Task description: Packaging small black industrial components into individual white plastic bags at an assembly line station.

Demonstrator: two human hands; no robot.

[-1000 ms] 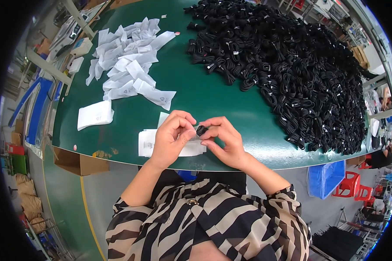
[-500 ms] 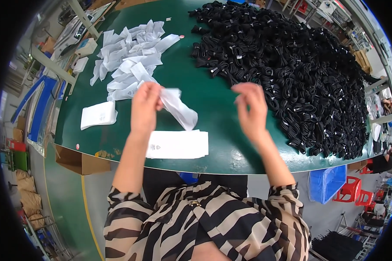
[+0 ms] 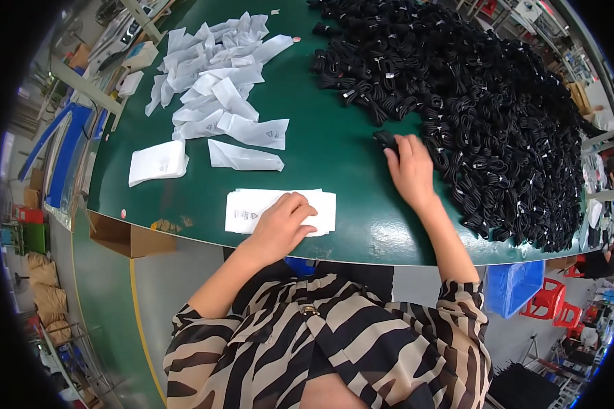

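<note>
A stack of flat white bags lies at the table's front edge. On top of it rests my left hand, fingers bent and thumb apart, gripping nothing I can see. My right hand is at the near left edge of the black heap, its fingers closed on a coiled black cable that they partly cover. Beyond the stack, a slim white bag lies alone on the green table. Behind it is a loose pile of filled white bags.
A big heap of coiled black cables covers the table's right side. Another stack of white bags lies at left. Below the table edge stand a cardboard box and a blue bin, with red stools beside the bin.
My left hand has let go of the white bag, which now lies near the pile, and has come down onto the stack. My right hand, formerly empty, has taken hold of a coiled cable.
</note>
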